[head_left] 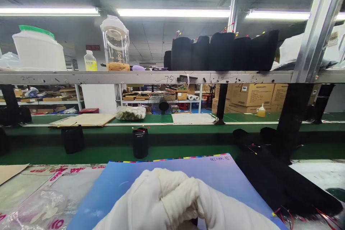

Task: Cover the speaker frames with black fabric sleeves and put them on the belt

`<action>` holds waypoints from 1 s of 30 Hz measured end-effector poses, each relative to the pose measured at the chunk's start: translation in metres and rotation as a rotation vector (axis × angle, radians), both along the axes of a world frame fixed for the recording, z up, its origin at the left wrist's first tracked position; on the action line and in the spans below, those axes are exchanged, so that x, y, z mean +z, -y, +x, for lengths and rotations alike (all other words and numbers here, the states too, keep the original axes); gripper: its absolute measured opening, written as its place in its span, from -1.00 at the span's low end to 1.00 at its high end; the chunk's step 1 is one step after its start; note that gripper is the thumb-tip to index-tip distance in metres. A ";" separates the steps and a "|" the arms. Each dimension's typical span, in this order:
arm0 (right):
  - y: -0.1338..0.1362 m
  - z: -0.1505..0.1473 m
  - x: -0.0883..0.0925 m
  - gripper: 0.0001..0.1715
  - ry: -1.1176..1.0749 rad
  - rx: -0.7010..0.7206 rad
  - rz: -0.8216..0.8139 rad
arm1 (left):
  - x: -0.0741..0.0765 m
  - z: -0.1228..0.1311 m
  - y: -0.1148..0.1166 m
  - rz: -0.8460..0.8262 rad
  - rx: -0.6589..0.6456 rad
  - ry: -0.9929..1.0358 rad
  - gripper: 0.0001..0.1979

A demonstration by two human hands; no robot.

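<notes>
Tan card [9,172] pokes in at the far left of the work surface, and beside it a clear plastic bag [40,210] of pale pieces lies on film printed with red lettering [61,172]. Behind, on the green bench, stand a black cylinder [72,139] and, further right, a second one [140,144] with red wires at its top. In the middle lies a blue-violet printed sheet [161,163], a colour bar along its far edge. The left hand [151,197] and the right hand [226,205], both in white gloves, sit bunched over its near part and meet at the centre; their fingers curl out of sight, so clenched or merely resting cannot be told, though a small dark shape shows beneath the join. Just right of the sheet's edge lie black rolls [285,187], their long axis running from far left to near right, red wires [283,215] at the near end, the right hand much the nearer. Above, along a grey shelf rail [134,77], stand a white tub with a green lid [37,48], a clear bottle [115,43] and a row of black sleeves [221,51]
</notes>
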State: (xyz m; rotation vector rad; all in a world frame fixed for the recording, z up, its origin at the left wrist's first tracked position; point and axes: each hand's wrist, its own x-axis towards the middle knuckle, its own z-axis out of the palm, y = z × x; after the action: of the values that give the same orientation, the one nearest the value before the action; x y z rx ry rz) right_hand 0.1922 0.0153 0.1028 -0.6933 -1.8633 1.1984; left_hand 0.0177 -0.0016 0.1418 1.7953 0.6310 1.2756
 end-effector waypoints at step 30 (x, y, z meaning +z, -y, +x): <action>-0.052 0.022 -0.002 -0.63 -0.416 -0.231 -0.152 | -0.050 -0.049 -0.009 -0.320 0.465 0.000 -0.57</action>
State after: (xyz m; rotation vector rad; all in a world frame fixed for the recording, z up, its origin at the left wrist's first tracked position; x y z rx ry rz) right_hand 0.2138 0.0672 0.1004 -0.6615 -1.3233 1.2310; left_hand -0.0313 0.0070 0.0923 1.4289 1.2306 1.3762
